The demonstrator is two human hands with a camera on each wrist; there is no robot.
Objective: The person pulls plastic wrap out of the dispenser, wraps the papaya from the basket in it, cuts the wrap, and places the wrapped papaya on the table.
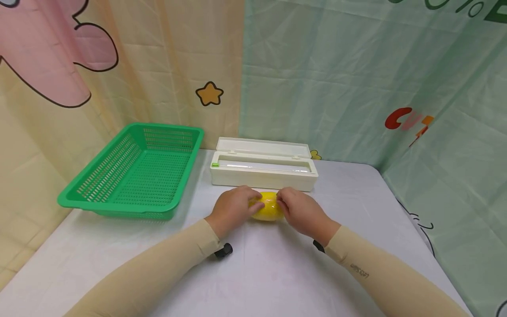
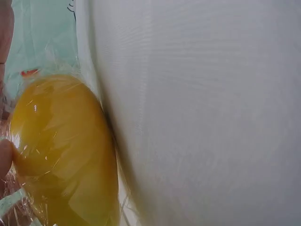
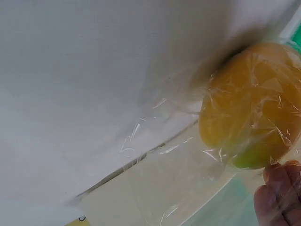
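On a white-covered table (image 1: 257, 281), both hands (image 1: 234, 208) (image 1: 303, 212) pinching a film-wrapped yellow fruit (image 1: 270, 209), open white box (image 1: 263, 178) just behind.

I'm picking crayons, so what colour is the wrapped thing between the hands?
The wrapped thing is bright yellow; the head view shows its colour best.

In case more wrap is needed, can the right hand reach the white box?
Probably yes: the white box is close by with its lid open, though the right hand would first have to leave the yellow fruit.
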